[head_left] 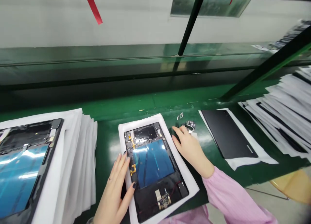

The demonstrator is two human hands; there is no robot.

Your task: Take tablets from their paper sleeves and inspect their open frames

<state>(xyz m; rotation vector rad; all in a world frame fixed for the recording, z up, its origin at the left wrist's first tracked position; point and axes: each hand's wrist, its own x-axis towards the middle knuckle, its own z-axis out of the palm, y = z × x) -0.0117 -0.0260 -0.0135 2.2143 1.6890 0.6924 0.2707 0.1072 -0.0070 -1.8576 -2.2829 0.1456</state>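
Note:
An opened tablet [153,164] lies on a white foam sheet [163,119] in front of me. Its inside shows a blue-filmed battery, circuit boards and yellow flex cables. My left hand [116,188] rests along the tablet's left edge, thumb and fingers apart, the thumb over the lower frame. Just right of the tablet, my right hand [189,146] reaches to a few small black and silver parts [190,124] on the green table. Its thumb and forefinger are apart, and nothing shows between them.
At left stands a stack of foam sheets [81,165] topped by another opened tablet [26,162]. A black tablet cover [228,133] lies on foam at right. Beyond it is a tall pile of interleaved sheets [286,110]. A dark green post [264,65] slants up behind.

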